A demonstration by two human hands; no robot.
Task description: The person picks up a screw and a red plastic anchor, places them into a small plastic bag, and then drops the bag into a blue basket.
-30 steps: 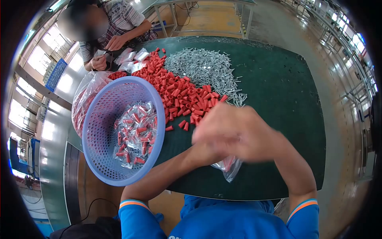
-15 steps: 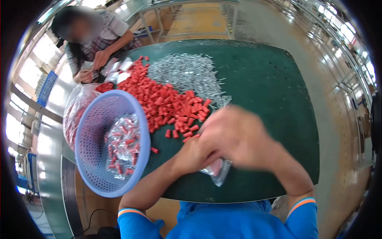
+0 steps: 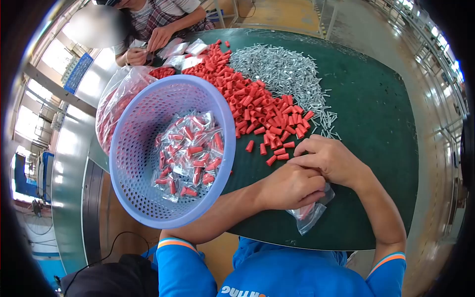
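Observation:
My left hand (image 3: 295, 187) is closed over a small clear plastic bag (image 3: 311, 218), whose lower end hangs out below the fingers. Something red shows through the bag's film. Bent fingers of my right hand (image 3: 332, 159) meet the left hand's thumb side at the top of the bag. Whatever the right fingertips pinch is hidden. Just beyond both hands lies a spread pile of red ribbed tapered caps (image 3: 257, 106), a few of them loose close to my fingers. Behind these is a heap of thin silvery screws or nails (image 3: 279, 69).
A lilac perforated basket (image 3: 227, 148) tilts at the table's left edge, with filled clear packets (image 3: 190, 156) inside. Behind it stands a large clear sack (image 3: 111, 106) of red pieces. Across the green table (image 3: 368, 99), a co-worker's hands (image 3: 148, 47) work beside white packets (image 3: 197, 47).
The camera view has shifted, so the basket and piles appear further right. My right hand, blurred before, now rests steadier against the left, which still has the bag.

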